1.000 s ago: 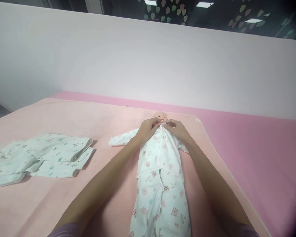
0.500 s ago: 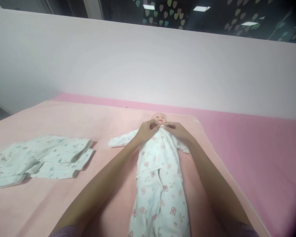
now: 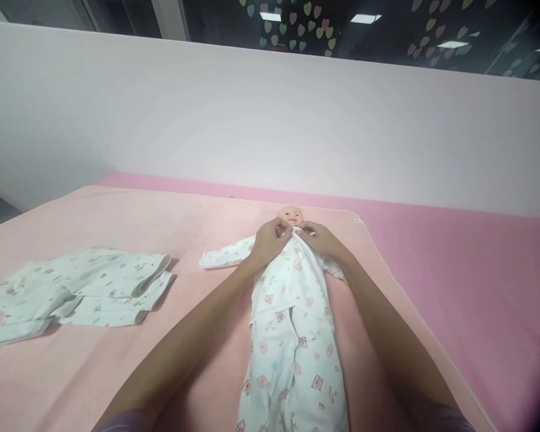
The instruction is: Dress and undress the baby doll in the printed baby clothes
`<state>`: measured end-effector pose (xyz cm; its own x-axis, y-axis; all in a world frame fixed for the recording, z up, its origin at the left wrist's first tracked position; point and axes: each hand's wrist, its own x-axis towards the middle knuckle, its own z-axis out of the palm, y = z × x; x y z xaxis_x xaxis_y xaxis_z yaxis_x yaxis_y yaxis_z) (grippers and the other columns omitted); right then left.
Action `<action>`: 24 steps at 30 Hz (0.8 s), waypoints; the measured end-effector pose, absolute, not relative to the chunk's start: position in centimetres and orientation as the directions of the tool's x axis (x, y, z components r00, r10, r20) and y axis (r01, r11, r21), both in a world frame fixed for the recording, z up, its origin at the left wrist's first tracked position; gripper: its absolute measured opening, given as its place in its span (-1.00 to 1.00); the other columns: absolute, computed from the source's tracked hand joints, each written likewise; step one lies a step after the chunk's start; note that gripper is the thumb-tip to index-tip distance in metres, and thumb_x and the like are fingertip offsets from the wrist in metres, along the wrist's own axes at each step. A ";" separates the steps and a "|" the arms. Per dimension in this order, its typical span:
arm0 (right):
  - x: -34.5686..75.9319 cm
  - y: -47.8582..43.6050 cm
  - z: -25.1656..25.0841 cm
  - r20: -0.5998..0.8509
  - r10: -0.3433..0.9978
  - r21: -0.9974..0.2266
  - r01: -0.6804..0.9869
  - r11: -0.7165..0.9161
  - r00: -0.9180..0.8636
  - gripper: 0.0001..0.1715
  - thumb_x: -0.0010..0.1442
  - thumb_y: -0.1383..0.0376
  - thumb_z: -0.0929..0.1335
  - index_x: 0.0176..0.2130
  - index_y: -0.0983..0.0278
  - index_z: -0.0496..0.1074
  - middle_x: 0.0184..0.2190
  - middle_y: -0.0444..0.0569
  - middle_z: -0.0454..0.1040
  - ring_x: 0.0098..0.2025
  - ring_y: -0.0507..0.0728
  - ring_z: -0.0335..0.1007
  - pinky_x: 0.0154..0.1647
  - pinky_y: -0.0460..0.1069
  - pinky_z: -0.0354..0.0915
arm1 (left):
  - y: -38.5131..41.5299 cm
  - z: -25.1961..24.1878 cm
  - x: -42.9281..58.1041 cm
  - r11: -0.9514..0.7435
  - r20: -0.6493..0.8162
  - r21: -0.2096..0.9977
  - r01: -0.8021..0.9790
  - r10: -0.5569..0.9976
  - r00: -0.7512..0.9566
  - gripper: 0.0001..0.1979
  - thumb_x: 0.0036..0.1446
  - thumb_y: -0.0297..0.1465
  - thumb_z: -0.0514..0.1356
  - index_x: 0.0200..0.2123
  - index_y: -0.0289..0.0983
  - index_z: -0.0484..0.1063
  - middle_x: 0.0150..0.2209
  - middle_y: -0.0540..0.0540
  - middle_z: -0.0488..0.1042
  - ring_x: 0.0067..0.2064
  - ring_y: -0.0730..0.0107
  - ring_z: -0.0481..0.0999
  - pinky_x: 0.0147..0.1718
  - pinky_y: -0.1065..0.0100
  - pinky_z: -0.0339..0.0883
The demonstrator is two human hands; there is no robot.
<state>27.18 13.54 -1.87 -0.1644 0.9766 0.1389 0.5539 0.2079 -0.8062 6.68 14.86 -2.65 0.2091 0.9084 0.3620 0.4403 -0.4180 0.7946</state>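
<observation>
The white wall (image 3: 270, 126) is seen as the largest thing, and below it the pink surface (image 3: 468, 282) is partly covered by a peach mat (image 3: 162, 222). On this mat, right of its middle, the doll (image 3: 290, 214) is laid face up, dressed in a white top (image 3: 292, 273) and white trousers (image 3: 317, 366), both printed with small pink figures. It is judged that the doll could be dragged out of place if the cloth is pulled too strongly at the neck; the top could also be closed unevenly, if its two edges are not held level. The head is pointed away, toward the wall, and the legs are directed toward the wearer of the camera, so the long axis is run nearly along the line of view; the lower end is cut by the frame. One sleeve (image 3: 225, 255) is stretched out to the left. Well apart on the left, a folded garment (image 3: 85, 279) is placed flat, untouched. The left hand (image 3: 270, 243) and the right hand (image 3: 321, 238) are brought close together under the chin. By both, the grip appears to be closed on the neckline (image 3: 296, 230); whether a fastener is pinched there cannot be told.
</observation>
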 end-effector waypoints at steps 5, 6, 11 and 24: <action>27.2 13.2 -1.6 0.143 0.974 -0.825 0.522 0.216 -0.177 -0.58 0.30 -0.09 0.41 -0.11 0.16 0.59 -0.16 -0.08 0.63 -0.16 0.18 0.46 -0.09 0.05 0.35 | 15.0 -2.7 6.6 -0.423 0.370 0.775 0.469 0.906 0.206 -0.81 0.27 -0.21 0.28 -0.28 -0.21 0.50 -0.37 -0.02 0.55 -0.30 0.32 0.50 -0.24 0.30 0.34; 27.1 13.1 -1.5 0.146 0.973 -0.832 0.509 0.218 -0.179 -0.58 0.30 -0.09 0.41 -0.11 0.17 0.59 -0.16 -0.08 0.63 -0.15 0.18 0.46 -0.08 0.05 0.35 | 15.0 -2.7 6.5 -0.406 0.348 0.789 0.461 0.914 0.209 -0.81 0.26 -0.21 0.28 -0.27 -0.21 0.50 -0.34 -0.03 0.57 -0.29 0.32 0.51 -0.24 0.30 0.35; 26.6 12.9 -1.6 0.125 0.982 -0.899 0.402 0.172 -0.141 -0.60 0.29 -0.06 0.43 -0.11 0.18 0.59 -0.13 -0.07 0.64 -0.08 0.20 0.50 -0.02 0.06 0.35 | 15.3 -2.8 6.3 -0.337 0.264 0.851 0.403 0.938 0.225 -0.82 0.26 -0.22 0.28 -0.19 -0.19 0.53 -0.16 -0.04 0.64 -0.22 0.32 0.55 -0.19 0.30 0.37; 26.9 13.5 -2.6 0.039 0.999 -0.944 0.329 0.034 0.009 -0.46 0.02 -0.12 0.57 -0.18 0.22 0.64 -0.21 -0.06 0.63 -0.21 0.14 0.45 -0.16 0.01 0.36 | 16.8 -3.6 7.2 -0.107 0.069 0.940 0.325 0.990 0.126 -0.67 0.14 -0.21 0.38 -0.33 -0.20 0.28 -0.36 0.04 0.40 -0.33 0.39 0.39 -0.34 0.35 0.24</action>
